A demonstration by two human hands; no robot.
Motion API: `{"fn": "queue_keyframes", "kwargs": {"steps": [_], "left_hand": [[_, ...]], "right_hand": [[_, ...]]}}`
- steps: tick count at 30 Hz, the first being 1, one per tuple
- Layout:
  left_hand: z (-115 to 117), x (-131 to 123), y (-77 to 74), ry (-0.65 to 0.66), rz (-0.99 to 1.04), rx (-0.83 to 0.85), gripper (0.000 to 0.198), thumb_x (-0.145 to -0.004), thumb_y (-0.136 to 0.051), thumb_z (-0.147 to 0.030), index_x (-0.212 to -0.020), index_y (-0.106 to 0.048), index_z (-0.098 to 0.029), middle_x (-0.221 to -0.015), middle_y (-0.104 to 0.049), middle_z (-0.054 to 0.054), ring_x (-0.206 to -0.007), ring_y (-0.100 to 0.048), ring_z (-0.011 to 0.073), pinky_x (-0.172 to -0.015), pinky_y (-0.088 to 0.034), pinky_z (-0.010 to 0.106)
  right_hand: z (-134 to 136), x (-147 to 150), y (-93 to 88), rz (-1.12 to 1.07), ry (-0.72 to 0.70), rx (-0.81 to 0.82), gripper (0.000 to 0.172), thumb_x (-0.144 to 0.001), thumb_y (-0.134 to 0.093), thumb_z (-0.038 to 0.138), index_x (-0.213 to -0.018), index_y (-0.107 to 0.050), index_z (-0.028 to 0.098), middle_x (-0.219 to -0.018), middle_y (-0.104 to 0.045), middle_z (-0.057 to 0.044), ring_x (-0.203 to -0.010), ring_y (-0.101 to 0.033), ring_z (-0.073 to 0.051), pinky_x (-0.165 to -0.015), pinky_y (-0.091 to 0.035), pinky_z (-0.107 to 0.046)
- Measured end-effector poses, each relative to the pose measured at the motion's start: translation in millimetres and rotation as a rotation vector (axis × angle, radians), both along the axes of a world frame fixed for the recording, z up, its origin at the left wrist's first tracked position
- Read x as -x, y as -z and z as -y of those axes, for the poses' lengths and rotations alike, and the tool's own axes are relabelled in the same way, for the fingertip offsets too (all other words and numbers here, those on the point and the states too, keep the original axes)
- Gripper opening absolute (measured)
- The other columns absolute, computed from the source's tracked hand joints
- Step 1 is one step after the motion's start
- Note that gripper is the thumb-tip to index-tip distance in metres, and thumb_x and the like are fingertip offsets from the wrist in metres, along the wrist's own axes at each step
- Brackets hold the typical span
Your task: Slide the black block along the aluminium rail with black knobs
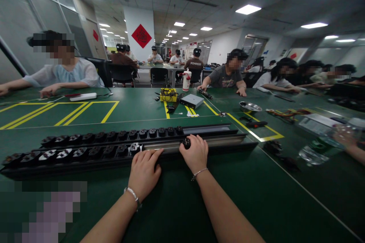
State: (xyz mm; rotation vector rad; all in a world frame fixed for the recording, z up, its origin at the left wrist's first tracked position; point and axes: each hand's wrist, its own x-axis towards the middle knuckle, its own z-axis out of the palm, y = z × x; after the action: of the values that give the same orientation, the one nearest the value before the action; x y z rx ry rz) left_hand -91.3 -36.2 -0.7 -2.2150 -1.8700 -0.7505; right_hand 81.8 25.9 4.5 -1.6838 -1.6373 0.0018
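Two long black rails [245, 145] lie side by side across the green table, with black socket modules [109, 151] set in a row along the left part of each. My left hand [145, 167] rests on the nearer rail by the last module of its row, fingers stretched along the bare metallic channel and no object seen in them. In my right hand [196, 153], thumb and fingers close round a small round black socket module [186, 143], held over the channel. Its underside is hidden by the hand, so contact with the rail cannot be judged.
Beyond the rails are a grey box [192, 101], a yellow block with cables [168, 95], a white bottle [186, 80] and a metal bowl [250, 106]. At right, a co-worker's hand [346, 136] is near a clear plastic bottle [315, 152]. Other people sit around the table.
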Motion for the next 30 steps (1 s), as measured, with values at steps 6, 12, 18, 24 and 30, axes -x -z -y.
{"fn": "queue_keyframes", "kwargs": {"steps": [6, 12, 18, 24, 30], "left_hand": [[0.3, -0.3, -0.9, 0.001, -0.01, -0.001, 0.046, -0.075, -0.046, -0.018, -0.12, -0.053, -0.028, -0.108, -0.062, 0.003, -0.103, -0.051, 0.0213, -0.098, -0.031, 0.042], [0.3, -0.3, -0.8, -0.002, -0.013, -0.003, 0.046, -0.075, -0.046, -0.018, -0.12, -0.052, -0.028, -0.107, -0.062, 0.003, -0.103, -0.051, 0.0213, -0.098, -0.031, 0.042], [0.3, -0.2, -0.5, 0.002, -0.012, -0.009, 0.046, -0.075, -0.047, -0.018, -0.119, -0.053, -0.028, -0.108, -0.062, 0.003, -0.103, -0.051, 0.0216, -0.097, -0.032, 0.043], [0.0, 0.0, -0.1, 0.001, -0.005, -0.009, 0.046, -0.075, -0.047, -0.019, -0.119, -0.053, -0.028, -0.108, -0.062, 0.003, -0.103, -0.051, 0.0217, -0.098, -0.032, 0.043], [0.0, 0.0, 0.4, 0.002, 0.002, -0.008, 0.046, -0.075, -0.046, -0.019, -0.12, -0.052, -0.028, -0.108, -0.062, 0.003, -0.104, -0.05, 0.0216, -0.098, -0.032, 0.043]], "right_hand": [[-0.1, -1.6, -1.6, 0.009, -0.007, 0.018, 0.032, -0.071, -0.053, 0.032, -0.099, -0.063, 0.02, -0.113, -0.063, -0.007, -0.117, -0.045, -0.025, -0.102, -0.022, -0.042], [0.1, -1.7, -1.8, -0.002, -0.011, 0.011, 0.032, -0.07, -0.054, 0.031, -0.098, -0.063, 0.019, -0.111, -0.063, -0.006, -0.117, -0.045, -0.024, -0.102, -0.022, -0.041], [0.2, -2.0, -2.7, -0.001, -0.014, 0.009, 0.03, -0.071, -0.053, 0.03, -0.097, -0.063, 0.02, -0.109, -0.063, -0.007, -0.116, -0.045, -0.025, -0.101, -0.023, -0.042], [0.2, -1.9, -2.4, 0.0, -0.014, 0.012, 0.03, -0.071, -0.052, 0.03, -0.098, -0.064, 0.02, -0.109, -0.063, -0.007, -0.116, -0.045, -0.024, -0.101, -0.025, -0.041], [0.0, -7.1, -5.4, 0.007, -0.031, 0.051, 0.029, -0.072, -0.053, 0.031, -0.097, -0.064, 0.022, -0.108, -0.064, -0.005, -0.114, -0.048, -0.023, -0.095, -0.031, -0.038]]}}
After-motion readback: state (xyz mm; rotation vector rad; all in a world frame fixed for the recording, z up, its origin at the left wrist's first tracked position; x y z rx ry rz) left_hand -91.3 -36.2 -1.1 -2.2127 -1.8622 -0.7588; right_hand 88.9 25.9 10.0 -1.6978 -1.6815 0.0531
